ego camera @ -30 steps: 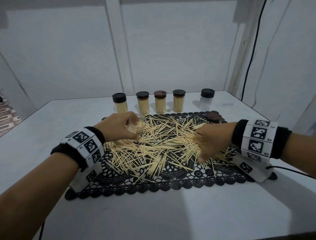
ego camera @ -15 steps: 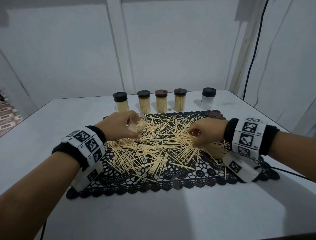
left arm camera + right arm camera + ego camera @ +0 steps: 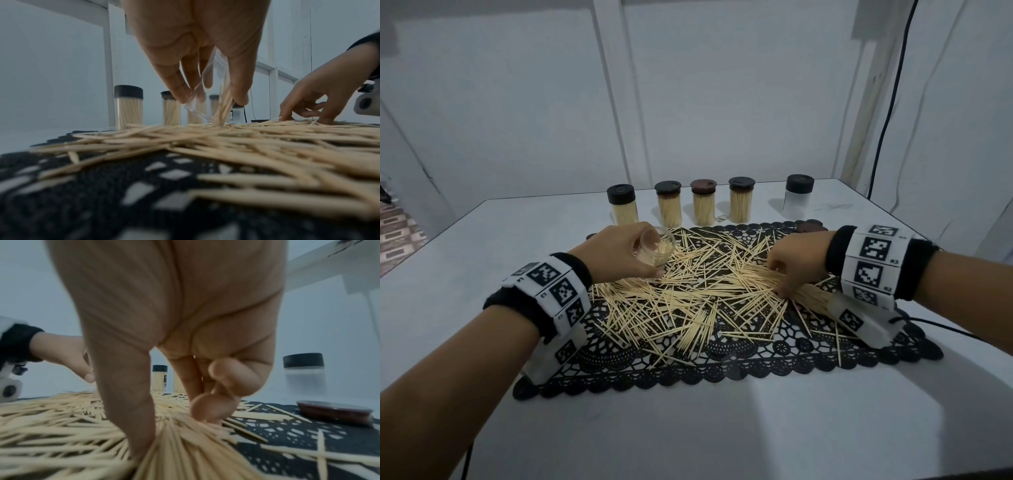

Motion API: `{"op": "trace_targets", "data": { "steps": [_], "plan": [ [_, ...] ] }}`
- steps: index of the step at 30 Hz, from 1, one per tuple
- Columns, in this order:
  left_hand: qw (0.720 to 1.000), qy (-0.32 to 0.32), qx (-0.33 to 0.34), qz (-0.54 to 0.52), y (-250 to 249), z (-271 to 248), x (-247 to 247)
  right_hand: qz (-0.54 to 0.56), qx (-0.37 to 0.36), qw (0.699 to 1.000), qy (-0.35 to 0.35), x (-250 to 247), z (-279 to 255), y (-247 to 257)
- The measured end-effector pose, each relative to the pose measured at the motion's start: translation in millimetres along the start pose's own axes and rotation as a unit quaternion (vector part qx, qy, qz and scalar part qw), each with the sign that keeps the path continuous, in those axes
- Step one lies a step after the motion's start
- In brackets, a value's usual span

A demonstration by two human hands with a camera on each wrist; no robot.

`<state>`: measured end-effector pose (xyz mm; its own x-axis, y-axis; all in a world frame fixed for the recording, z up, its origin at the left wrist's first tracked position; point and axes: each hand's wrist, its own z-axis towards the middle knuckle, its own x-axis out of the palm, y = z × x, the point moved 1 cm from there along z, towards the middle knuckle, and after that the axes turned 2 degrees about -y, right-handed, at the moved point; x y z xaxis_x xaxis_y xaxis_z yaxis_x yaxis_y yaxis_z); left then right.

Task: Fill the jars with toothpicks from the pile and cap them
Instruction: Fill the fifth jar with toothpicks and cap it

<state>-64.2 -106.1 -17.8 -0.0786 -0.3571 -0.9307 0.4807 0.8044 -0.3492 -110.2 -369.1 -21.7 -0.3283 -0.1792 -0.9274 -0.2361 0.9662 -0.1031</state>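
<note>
A white desk (image 3: 465, 274) carries a black lace mat (image 3: 756, 363) laid across its middle. Behind the mat's far edge four capped jars of toothpicks (image 3: 703, 204) stand in a row directly on the desk, with a fifth capped jar (image 3: 798, 193), frosted, apart to their right. A black cable (image 3: 941, 325) trails over the desk's right side.
</note>
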Motion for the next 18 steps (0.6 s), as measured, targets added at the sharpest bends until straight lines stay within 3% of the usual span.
{"op": "trace_targets", "data": {
  "steps": [18],
  "plan": [
    [1.000,-0.002,0.009,-0.005,1.5,1.6,0.8,-0.034,0.007,0.998,-0.044,-8.3,13.3,20.2]
  ]
}}
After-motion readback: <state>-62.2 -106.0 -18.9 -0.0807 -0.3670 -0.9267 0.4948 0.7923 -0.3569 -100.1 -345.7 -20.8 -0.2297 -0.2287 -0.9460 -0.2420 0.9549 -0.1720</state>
